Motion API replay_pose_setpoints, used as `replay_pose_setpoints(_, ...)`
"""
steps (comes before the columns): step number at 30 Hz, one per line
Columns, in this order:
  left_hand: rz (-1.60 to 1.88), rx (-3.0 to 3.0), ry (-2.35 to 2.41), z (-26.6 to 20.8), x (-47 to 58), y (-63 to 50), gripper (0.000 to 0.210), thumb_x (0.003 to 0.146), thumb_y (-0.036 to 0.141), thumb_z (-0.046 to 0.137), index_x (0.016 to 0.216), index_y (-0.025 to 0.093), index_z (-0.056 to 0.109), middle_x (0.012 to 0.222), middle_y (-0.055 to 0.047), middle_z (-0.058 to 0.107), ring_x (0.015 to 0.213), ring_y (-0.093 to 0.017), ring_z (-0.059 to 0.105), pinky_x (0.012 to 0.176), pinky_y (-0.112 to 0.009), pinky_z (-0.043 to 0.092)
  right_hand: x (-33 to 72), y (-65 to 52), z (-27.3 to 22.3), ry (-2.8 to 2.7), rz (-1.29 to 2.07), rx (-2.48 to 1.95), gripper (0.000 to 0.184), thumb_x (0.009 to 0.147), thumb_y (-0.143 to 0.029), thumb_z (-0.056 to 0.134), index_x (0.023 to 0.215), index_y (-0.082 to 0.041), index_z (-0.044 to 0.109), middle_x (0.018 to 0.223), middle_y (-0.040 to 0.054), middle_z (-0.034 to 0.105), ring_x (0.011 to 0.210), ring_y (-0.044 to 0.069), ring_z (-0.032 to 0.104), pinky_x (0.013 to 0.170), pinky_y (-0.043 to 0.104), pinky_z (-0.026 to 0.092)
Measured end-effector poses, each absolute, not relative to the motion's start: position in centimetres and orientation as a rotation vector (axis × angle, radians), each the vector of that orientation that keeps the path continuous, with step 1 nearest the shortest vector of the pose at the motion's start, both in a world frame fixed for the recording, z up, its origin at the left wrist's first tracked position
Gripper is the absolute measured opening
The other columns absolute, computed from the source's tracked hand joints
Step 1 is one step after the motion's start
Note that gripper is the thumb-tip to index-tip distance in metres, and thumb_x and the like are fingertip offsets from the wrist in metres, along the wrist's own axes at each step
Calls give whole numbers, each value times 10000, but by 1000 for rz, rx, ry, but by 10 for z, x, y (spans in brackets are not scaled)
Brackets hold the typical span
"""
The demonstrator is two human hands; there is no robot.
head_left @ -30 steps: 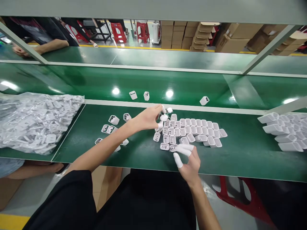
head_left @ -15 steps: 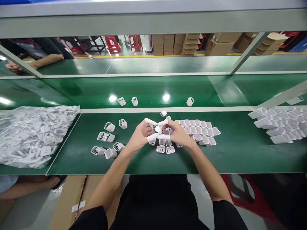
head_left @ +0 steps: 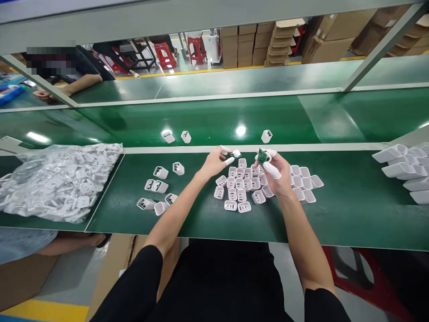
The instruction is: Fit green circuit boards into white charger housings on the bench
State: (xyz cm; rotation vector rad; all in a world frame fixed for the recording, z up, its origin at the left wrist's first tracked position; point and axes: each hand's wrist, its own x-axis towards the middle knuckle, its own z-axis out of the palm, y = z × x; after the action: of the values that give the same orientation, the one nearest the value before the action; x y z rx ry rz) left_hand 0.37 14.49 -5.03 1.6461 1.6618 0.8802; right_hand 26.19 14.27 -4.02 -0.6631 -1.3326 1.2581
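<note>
My right hand point(head_left: 276, 167), with white finger cots, pinches a green circuit board point(head_left: 263, 156) above the cluster of white casings. Just left of it, my left hand point(head_left: 217, 161) reaches to a second circuit board point(head_left: 236, 154) with a white part on top, lying near the conveyor's edge. Its thumb and forefinger are parted around that board's left end; whether they touch it I cannot tell. Below both hands stand several white open-topped casings point(head_left: 239, 183) with slots in their bottoms.
A clear plastic bag of white parts point(head_left: 67, 183) lies at the left. Several white casings with boards inside point(head_left: 161, 172) stand left of centre. Stacked white casings point(head_left: 409, 167) are at the right. Three units point(head_left: 267, 136) sit on the green belt point(head_left: 208, 116). A co-worker's arm point(head_left: 80, 85) rests beyond.
My hands have parted. The right hand has moved right with a circuit board, and the left has gone up to the other board. The view has shifted and tilted slightly.
</note>
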Motion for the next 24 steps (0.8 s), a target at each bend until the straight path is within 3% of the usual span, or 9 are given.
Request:
replay_pose_setpoints(3,781,1706,1624,-67,0,182,492,773,254,971,1188,202,710,1179,-70,704,869,-200,658,827,-384,585,267,146,-42,-1270,1186,-674,498,850,-640,911,1140,-283,719,955,9,702,763,204,716,796,438,667)
replay_pose_setpoints(5,747,1744,1580,-73,-1,194,530,778,245,958,1246,220,711,1096,-30,710,857,-186,650,818,-352,571,268,147,-43,-1273,1142,-672,504,880,-629,880,1217,-299,702,960,11,685,786,210,720,771,424,665)
replay_pose_setpoints(8,720,1777,1585,-78,2,195,379,835,227,893,1176,222,728,955,0,701,812,-180,637,785,-334,539,268,147,-46,-1322,1077,-679,455,970,-616,770,1296,-313,675,965,18,654,812,215,714,757,419,662)
replay_pose_setpoints(11,752,1777,1697,-80,2,183,271,815,163,874,1021,215,706,942,-18,696,799,-195,629,772,-356,514,266,145,-47,-1333,1063,-695,434,989,-609,737,1294,-304,681,943,20,632,821,220,705,766,426,664)
replay_pose_setpoints(17,1014,1798,1827,-66,3,146,300,939,288,841,1194,219,698,1313,-103,665,1050,-244,693,926,-401,556,261,141,-46,-1326,1098,-671,444,947,-599,800,1275,-317,700,1003,22,654,755,188,667,753,420,659)
replay_pose_setpoints(19,1062,1897,1624,-56,8,141,269,971,267,804,1223,230,717,1286,-78,671,1054,-224,693,944,-382,563,260,140,-47,-1332,1086,-703,478,932,-628,810,1282,-321,696,1053,30,658,746,179,659,752,420,654)
replay_pose_setpoints(24,630,2054,1461,-37,24,151,81,951,172,730,1004,219,769,1084,-59,690,933,-234,681,811,-384,540,258,138,-48,-1361,1023,-743,505,921,-623,844,1292,-316,691,1019,21,618,781,189,660,739,409,631)
